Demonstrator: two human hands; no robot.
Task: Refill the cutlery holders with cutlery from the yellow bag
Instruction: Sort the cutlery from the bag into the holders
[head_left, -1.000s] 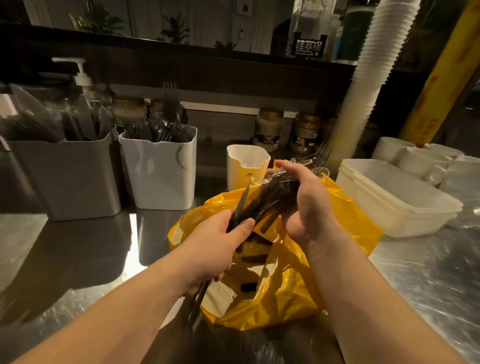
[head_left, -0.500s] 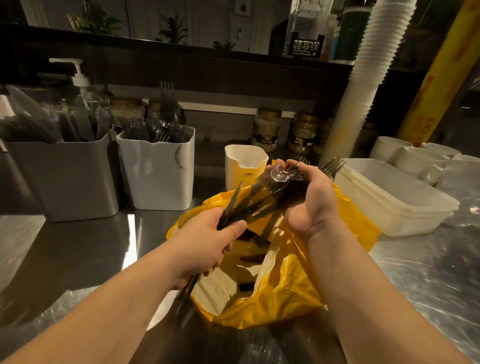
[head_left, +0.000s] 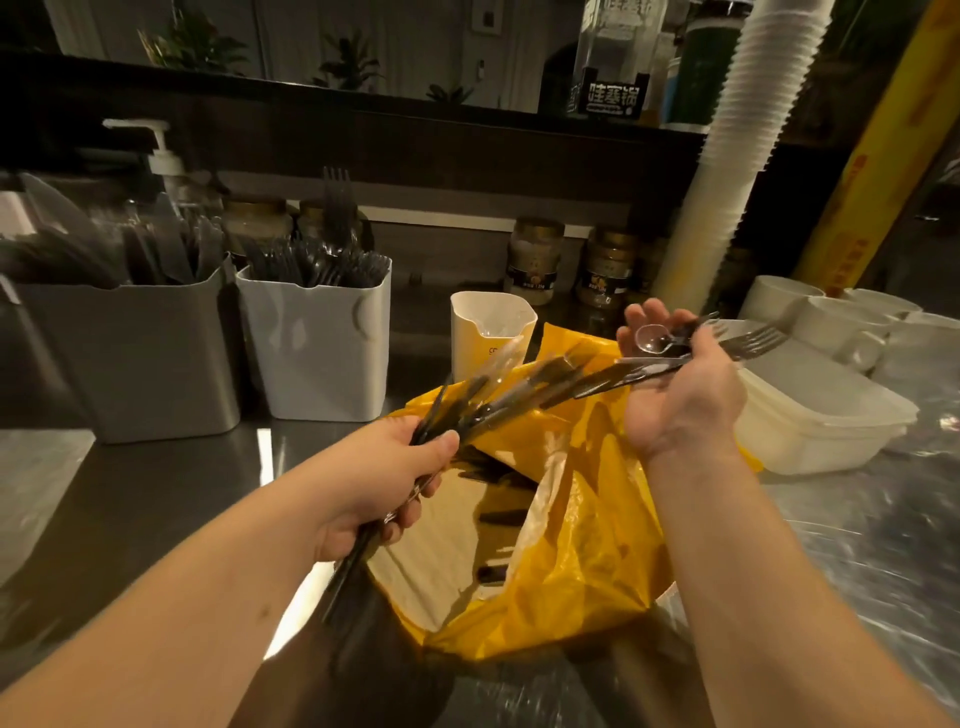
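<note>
An open yellow bag (head_left: 587, 545) lies on the steel counter with dark cutlery inside. My left hand (head_left: 384, 483) grips a fanned bunch of dark plastic knives (head_left: 498, 395) above the bag's left side. My right hand (head_left: 675, 384), palm up over the bag's right side, holds forks (head_left: 753, 343) and a clear spoon (head_left: 652, 338). A grey holder (head_left: 130, 358) with knives stands at the far left. Beside it a white holder (head_left: 317, 353) is full of forks. A small cream holder (head_left: 491, 332) stands behind the bag.
White lidded tubs (head_left: 821, 415) sit right of the bag, with white cups (head_left: 841, 322) behind them. A tall stack of white cups (head_left: 727, 150) leans at the back right. Jars (head_left: 535, 260) line the back wall, and a pump bottle (head_left: 161, 156) stands behind the holders.
My two hands have drawn apart: the left has pulled the knives leftward and down, the right has moved right with the forks and spoon, its palm turned up.
</note>
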